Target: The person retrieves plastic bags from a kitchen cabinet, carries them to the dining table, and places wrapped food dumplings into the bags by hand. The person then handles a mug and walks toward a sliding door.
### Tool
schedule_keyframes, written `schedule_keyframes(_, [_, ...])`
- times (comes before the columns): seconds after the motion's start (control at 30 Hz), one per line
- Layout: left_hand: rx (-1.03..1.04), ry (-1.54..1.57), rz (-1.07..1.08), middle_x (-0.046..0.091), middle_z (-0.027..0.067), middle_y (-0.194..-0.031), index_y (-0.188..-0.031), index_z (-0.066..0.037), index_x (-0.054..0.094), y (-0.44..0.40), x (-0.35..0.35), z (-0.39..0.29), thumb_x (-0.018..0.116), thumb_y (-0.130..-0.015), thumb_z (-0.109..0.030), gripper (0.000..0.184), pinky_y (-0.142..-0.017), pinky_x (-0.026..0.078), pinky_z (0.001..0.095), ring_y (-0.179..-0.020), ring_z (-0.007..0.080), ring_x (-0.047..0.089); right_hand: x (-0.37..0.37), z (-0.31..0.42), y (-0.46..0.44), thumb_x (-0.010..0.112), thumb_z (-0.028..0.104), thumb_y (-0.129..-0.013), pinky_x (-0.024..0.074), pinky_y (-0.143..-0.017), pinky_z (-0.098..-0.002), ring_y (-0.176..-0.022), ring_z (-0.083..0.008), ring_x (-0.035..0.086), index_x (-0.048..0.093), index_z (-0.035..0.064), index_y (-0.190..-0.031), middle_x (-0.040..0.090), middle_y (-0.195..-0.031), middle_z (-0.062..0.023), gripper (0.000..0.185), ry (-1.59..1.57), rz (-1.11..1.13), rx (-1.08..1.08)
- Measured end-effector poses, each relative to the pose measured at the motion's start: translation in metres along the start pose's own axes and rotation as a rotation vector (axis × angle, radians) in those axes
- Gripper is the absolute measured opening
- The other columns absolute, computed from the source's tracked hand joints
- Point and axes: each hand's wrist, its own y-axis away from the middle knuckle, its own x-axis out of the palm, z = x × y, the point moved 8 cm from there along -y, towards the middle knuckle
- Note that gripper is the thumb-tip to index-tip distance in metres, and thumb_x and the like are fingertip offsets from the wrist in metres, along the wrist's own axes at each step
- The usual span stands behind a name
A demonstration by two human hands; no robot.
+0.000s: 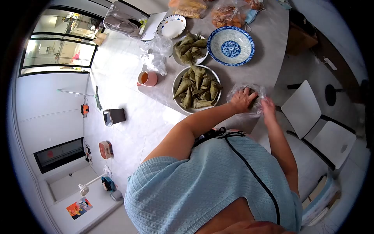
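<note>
Plastic bag [254, 112] blurs a dark lump [255, 103], near right on the bench [269, 48]. Left hand [243, 100] lies on it, fingers spread; can't tell if right hand [268, 107] grips.

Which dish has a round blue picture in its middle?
The blue-rimmed bowl, right of the leaf-wrapped bundles. The plate has a plain white middle; bundles fill the other two dishes.

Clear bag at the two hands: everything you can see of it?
The bag is thin, see-through, plastic by its look, crumpled, with shiny creases. It lies low on the table, toward the near edge, right of the nearest bowl. The left hand is at its middle, fingers spread; the right hand meets its right side. Something dark shows there, too covered to identify. Its mouth can't be made out.
</note>
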Motion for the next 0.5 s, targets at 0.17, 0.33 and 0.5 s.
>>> schedule_keyframes(0.17, [0.022,-0.054,-0.092,0.04,0.0178,-0.119,-0.132,-0.02,0.032,-0.001,0.009,0.002,0.073,-0.066,-0.028,0.078,-0.085,0.042,0.0442,-0.108,0.036,0.047,0.011,-0.018,-0.012,0.053,0.014,-0.082,0.0453,-0.072,-0.0289,-0.083,-0.0162,0.056,0.058,0.0004,-0.106,0.06,-0.092,-0.0064,0.028,-0.099,0.081,0.036])
schedule_keyframes(0.33, [-0.076,-0.039,0.029,0.039,0.0175,-0.12,-0.137,-0.027,0.026,-0.014,0.009,0.003,0.076,-0.063,-0.029,0.089,-0.085,0.044,0.0447,-0.108,0.0364,0.048,-0.003,-0.032,-0.017,0.049,0.021,-0.087,0.047,-0.063,-0.0324,-0.079,-0.0189,0.057,0.057,0.0026,-0.103,0.059,-0.092,-0.008,0.025,-0.393,-0.02,0.234])
schedule_keyframes(0.5, [-0.144,0.046,0.224,0.04,0.0186,-0.121,-0.135,-0.024,0.029,-0.031,0.01,0.01,0.078,-0.061,-0.031,0.089,-0.085,0.047,0.0436,-0.108,0.0361,0.051,-0.005,-0.005,0.0,0.056,0.033,-0.084,0.0434,-0.063,-0.0309,-0.078,-0.0184,0.056,0.058,0.0042,-0.107,0.059,-0.089,-0.0075,0.037,0.114,0.06,0.258])
